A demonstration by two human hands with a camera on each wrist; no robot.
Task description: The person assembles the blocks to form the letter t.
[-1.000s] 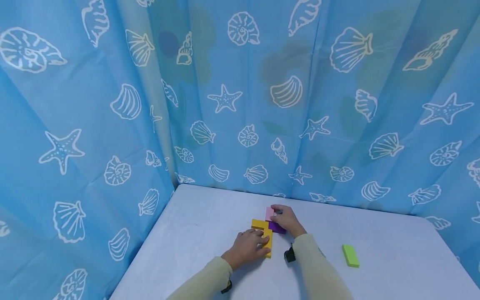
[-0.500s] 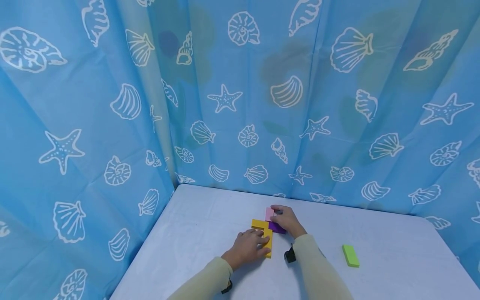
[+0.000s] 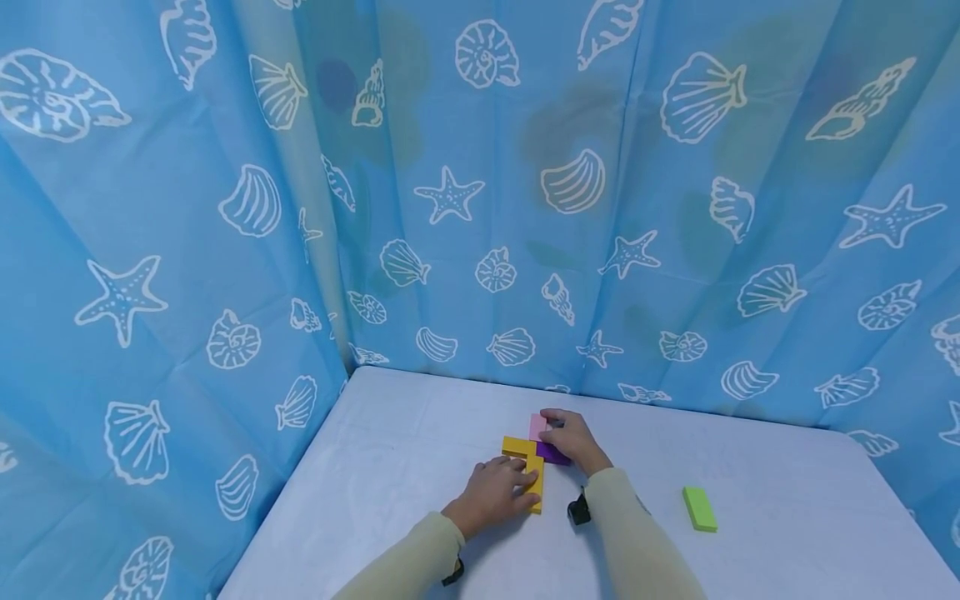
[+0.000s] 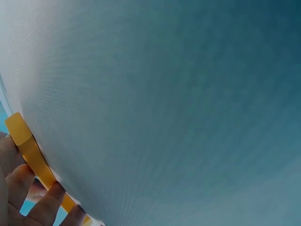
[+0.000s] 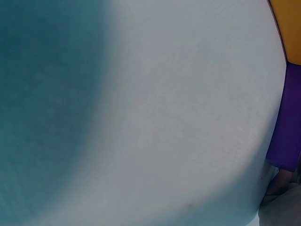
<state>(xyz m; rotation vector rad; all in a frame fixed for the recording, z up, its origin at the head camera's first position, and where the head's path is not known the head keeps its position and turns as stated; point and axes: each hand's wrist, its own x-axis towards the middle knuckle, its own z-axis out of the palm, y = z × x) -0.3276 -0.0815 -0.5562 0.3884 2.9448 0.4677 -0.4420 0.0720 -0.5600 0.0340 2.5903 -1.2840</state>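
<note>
We are seeing two yellow blocks meeting at an angle on the white counter (image 3: 420, 433): the far yellow block (image 3: 517, 447) is lying crosswise, and the near yellow block (image 3: 536, 490) is running from its right end toward the person. The left hand (image 3: 491, 493) is resting over the near yellow block, its fingers spreading apart and touching it; in the left wrist view we are seeing several fingertips lying against yellow.

Just right of the corner, the purple block (image 3: 551, 453) is lying partly under the right hand (image 3: 575, 442), its left end touching yellow. The pink block (image 3: 537, 426) is sitting at the far side of the purple one. The right hand's thumb and index finger are curving against the pink block's right side; we are not managing to tell whether they are pinching it.

Well apart, toward the right, the green block (image 3: 700, 509) is lying alone. Behind the counter, a blue curtain (image 3: 480, 308) is hanging, showing white shells and starfish.
</note>
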